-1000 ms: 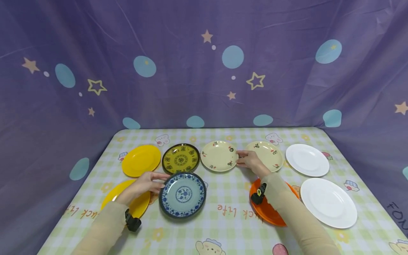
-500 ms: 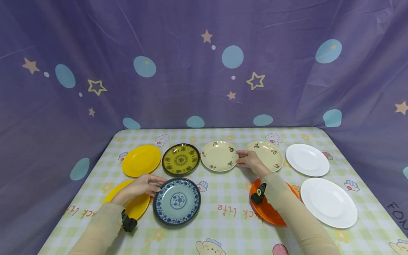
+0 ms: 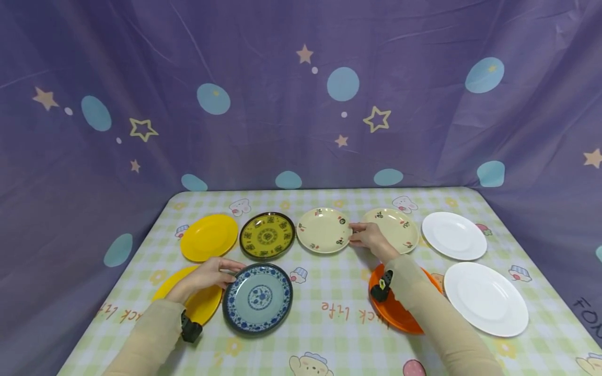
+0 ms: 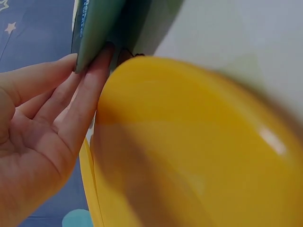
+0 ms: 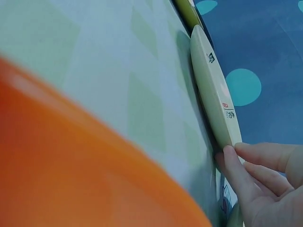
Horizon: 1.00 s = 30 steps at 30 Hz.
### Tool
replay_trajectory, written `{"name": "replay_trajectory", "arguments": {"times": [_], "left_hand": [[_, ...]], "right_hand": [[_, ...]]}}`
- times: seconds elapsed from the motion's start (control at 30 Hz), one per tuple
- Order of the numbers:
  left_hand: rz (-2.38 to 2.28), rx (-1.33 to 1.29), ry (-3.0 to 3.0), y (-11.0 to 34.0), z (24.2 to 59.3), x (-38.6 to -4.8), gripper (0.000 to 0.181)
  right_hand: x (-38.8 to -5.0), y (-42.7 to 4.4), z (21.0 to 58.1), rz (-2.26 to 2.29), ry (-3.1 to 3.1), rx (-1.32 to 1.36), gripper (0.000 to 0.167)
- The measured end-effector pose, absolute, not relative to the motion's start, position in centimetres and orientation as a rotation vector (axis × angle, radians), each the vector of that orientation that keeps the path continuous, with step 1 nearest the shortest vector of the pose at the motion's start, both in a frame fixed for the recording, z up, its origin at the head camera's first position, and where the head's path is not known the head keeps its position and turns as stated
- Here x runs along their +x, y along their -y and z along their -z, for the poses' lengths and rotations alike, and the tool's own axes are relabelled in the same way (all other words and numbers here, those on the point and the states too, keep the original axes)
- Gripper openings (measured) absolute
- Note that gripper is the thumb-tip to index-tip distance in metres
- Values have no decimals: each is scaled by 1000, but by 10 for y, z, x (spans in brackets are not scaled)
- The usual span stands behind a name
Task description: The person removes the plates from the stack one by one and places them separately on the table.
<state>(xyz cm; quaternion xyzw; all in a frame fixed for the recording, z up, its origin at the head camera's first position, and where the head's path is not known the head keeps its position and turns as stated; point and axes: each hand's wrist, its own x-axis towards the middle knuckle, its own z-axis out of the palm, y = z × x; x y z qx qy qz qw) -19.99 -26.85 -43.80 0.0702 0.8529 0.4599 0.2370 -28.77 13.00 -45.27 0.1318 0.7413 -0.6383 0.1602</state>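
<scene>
My left hand [image 3: 207, 277] pinches the left rim of a blue-and-white patterned plate [image 3: 259, 297] with a dark edge. In the left wrist view, the thumb lies on the top of the rim of the blue plate [image 4: 97, 28] and the fingers reach beneath it. Further back, my right hand [image 3: 371, 239] holds the right rim of a cream plate [image 3: 322, 230] with small printed motifs. Seen from the right wrist, thumb and fingertips pinch the edge of this cream plate [image 5: 215, 90]. A second cream plate [image 3: 392, 224] lies partly behind the right hand.
Two yellow plates [image 3: 209, 237] lie on the left, the nearer one partly under the left arm. An olive plate with a black rim [image 3: 267, 236] is in the back row. The right forearm crosses an orange plate [image 3: 400, 313]. Two white plates [image 3: 484, 297] sit at the right.
My left hand has brought the blue plate nearer and to the left, away from the olive plate, and it sits lower. The right hand keeps its place on the cream plate.
</scene>
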Motion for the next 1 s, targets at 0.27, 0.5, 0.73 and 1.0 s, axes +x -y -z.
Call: {"name": "replay_trajectory", "arguments": {"times": [0.27,0.5,0.73,1.0], "left_hand": [[-1241,125,-2370,264,439,-200,34],[-1203,72,-2416,262,437,-202,34],[-1187,63,-2418,260,437,-204,34],[-1170,123,-2432,261,437,-206,33]], "right_hand": [[-286,-129,451,1789,-2163,387,50],[-283,-130,450,1747,-2208,365,50],[-277,-132,449,1709,-2258,316,51],[-272,-133,447,1684,-2282,285,50]]}}
